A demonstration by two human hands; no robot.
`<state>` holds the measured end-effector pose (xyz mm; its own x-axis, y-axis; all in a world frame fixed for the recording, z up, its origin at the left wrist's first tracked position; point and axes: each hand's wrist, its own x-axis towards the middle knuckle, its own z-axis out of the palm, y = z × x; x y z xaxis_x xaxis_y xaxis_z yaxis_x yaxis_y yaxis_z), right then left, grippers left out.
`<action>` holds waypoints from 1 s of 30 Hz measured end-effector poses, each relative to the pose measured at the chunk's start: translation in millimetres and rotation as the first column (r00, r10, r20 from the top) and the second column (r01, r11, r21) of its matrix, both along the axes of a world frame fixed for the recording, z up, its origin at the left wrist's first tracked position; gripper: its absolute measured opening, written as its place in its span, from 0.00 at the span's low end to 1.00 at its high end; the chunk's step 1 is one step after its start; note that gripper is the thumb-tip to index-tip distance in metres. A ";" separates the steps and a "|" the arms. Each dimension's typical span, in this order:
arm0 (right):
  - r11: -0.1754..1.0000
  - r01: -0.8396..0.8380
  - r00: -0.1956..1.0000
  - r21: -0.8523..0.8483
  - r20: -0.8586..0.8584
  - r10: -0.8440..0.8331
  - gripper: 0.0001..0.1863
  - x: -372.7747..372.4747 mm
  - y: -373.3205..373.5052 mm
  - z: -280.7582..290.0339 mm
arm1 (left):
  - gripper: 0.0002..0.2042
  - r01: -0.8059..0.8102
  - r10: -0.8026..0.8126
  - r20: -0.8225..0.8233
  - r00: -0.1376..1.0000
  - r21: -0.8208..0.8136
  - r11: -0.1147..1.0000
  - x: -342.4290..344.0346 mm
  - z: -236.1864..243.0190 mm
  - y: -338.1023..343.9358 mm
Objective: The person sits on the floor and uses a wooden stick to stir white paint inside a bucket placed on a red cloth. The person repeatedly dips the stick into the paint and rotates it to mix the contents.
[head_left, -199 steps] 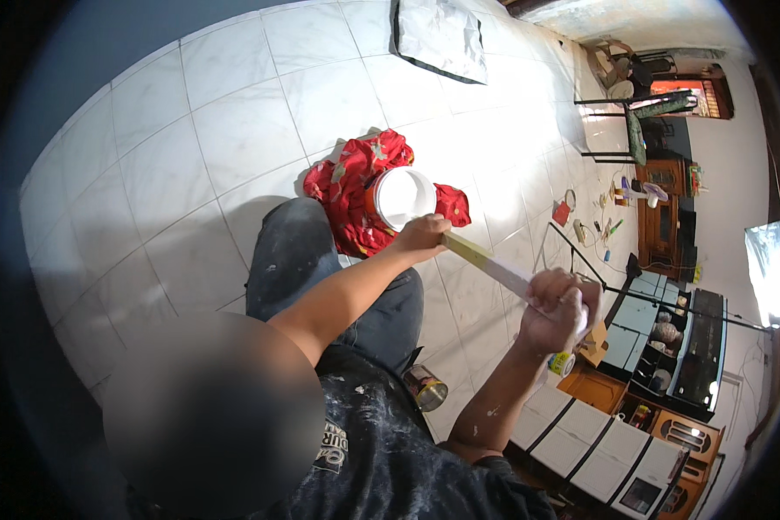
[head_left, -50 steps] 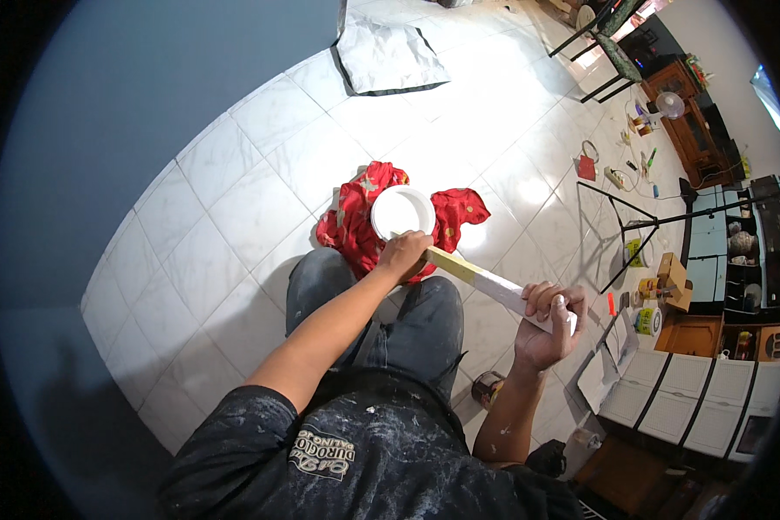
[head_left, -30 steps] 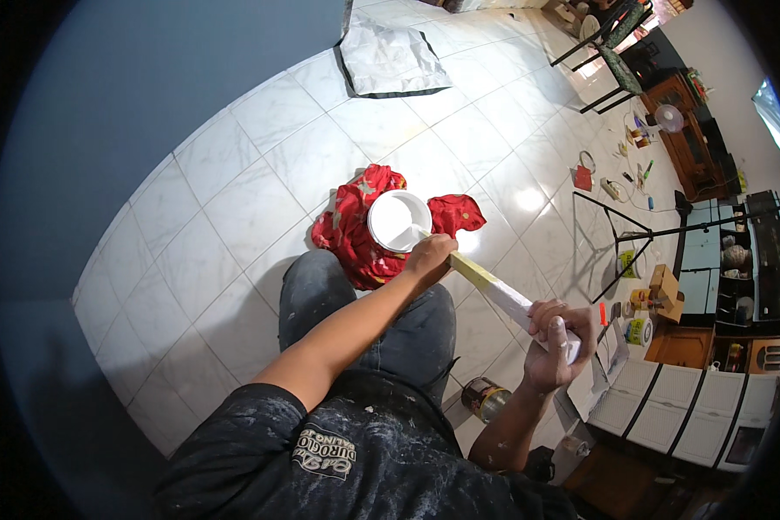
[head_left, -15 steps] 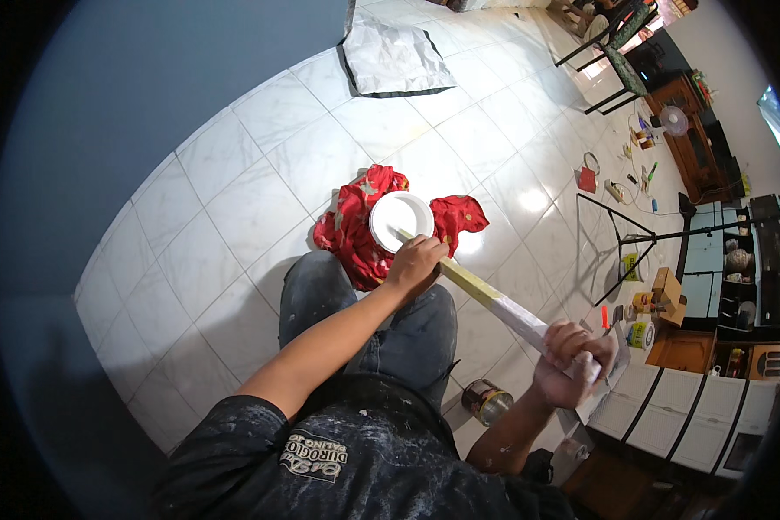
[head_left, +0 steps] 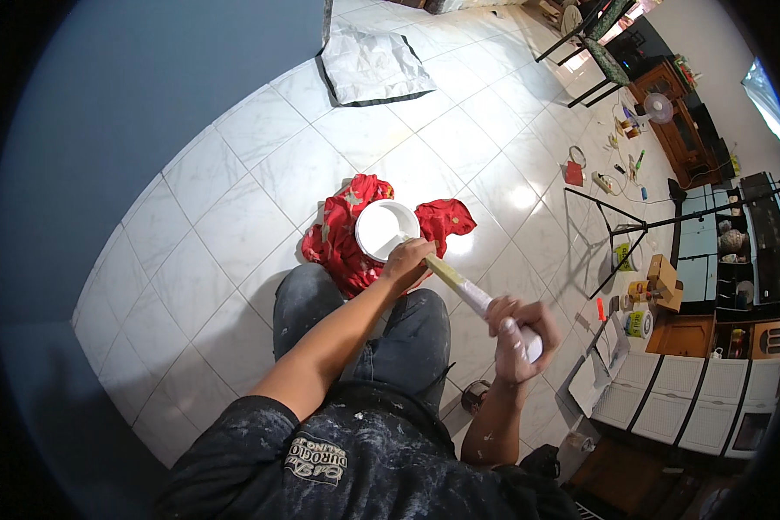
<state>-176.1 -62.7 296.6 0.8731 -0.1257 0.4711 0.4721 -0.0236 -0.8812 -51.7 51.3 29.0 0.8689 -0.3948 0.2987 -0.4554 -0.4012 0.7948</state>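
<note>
Currently: long stick [head_left: 459,286], paint-smeared, gripped both ends. Your left hand [head_left: 407,263] closed round lower end, at rim of white bucket [head_left: 384,229]; your right hand [head_left: 516,334] fisted round upper end. Bucket sits on red cloth [head_left: 342,247], tiled floor [head_left: 234,225]. Risks: hard push tips bucket; drips overshoot cloth onto tile; jeans [head_left: 321,299] close, likely spattered.

White tiled floor [head_left: 234,225], blue wall [head_left: 147,104], perhaps wooden cabinets [head_left: 685,139] far right
</note>
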 end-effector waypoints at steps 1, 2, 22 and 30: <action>1.000 -0.016 1.000 -0.008 -0.022 0.016 0.09 -3.3 1.8 -1.2 | 0.08 0.015 -0.014 0.021 1.000 -0.017 1.000 -2.2 -0.2 3.6; 1.000 0.000 1.000 0.013 -0.015 0.000 0.10 -3.1 2.1 -1.1 | 0.08 0.029 -0.028 0.041 0.999 -0.034 0.999 -3.2 -0.3 7.0; 0.994 0.107 0.992 -0.007 -0.071 -0.107 0.08 -6.3 10.2 1.0 | 0.08 -0.005 0.007 -0.105 0.994 0.014 1.000 2.0 7.2 1.6; 0.975 0.140 0.986 0.171 -0.114 -0.122 0.08 25.6 5.6 21.3 | 0.09 0.070 -0.059 -0.107 0.993 0.107 0.992 -12.0 27.4 25.3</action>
<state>-150.5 -57.1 318.0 0.8859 -0.3157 0.3398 0.3822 0.0819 -0.9204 -63.7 76.6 56.4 0.8645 -0.4765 0.1604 -0.4012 -0.4617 0.7911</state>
